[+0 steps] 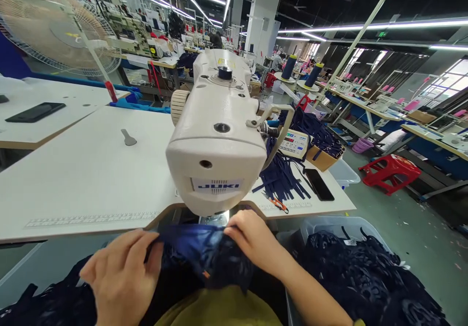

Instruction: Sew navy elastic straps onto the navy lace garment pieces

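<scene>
A dark navy lace garment (197, 245) is stretched between my two hands, just in front of the white JUKI sewing machine (215, 145). My left hand (126, 270) pinches its left edge between thumb and fingers. At the opposite end, my right hand (252, 240) grips the top edge close under the machine head. A small orange tag shows on the cloth. The machine's needle area is hidden behind its head, with only a bit of lit metal visible above the fabric.
Bins of navy garments flank me, the right bin (351, 267) heaped full. Navy strips (281, 175), orange thread snips (278, 204), a phone (319, 184) and a control panel (293, 143) lie right of the machine. A metal piece (128, 138) rests left. A red stool (389, 172) stands beyond.
</scene>
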Available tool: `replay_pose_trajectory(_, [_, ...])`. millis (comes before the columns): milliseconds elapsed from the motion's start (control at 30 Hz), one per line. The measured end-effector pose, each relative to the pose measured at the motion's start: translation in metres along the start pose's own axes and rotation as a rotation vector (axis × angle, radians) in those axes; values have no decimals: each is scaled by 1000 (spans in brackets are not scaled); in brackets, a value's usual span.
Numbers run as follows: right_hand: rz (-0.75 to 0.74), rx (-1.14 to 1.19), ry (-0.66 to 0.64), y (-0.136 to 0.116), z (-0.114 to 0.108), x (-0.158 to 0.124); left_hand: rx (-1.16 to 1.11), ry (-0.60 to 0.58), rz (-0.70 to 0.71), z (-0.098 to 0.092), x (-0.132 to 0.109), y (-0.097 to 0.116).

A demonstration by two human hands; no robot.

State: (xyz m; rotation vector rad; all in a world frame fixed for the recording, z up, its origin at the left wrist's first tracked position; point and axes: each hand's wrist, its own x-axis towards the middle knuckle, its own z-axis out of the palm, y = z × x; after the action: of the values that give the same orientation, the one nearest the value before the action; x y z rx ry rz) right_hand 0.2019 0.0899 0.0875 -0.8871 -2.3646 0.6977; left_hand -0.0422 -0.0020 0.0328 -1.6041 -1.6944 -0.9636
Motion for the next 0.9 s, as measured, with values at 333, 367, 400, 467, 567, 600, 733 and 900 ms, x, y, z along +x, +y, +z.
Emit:
replay_pose_trajectory(333, [317, 233, 177, 8, 43, 7, -366, -316, 399, 7, 6, 54])
replay_pose_trajectory(367, [355, 348, 158, 11, 42, 7, -364, -319, 360, 7, 5, 55])
replay_pose_trajectory(400, [371, 424, 148, 13, 41, 8, -348, -325, 329, 7, 5, 55])
replay_pose_trajectory(467, [367, 457, 169, 15, 37, 12, -304, -343, 298, 6, 4, 54])
replay_pose_trajectory(567, [334, 354, 193, 14, 31, 18, -257, -335, 288, 4, 6, 53])
replay_pose_trajectory(600, [330, 310, 198, 13, 30, 20, -252, -326, 284, 4, 7, 53])
replay_pose_trajectory(733, [318, 182, 239, 11, 32, 23, -279, -328, 254, 4, 11, 53])
replay_pose_trajectory(900, [297, 146, 260, 13, 35, 24, -300, -328, 273, 7, 10, 50])
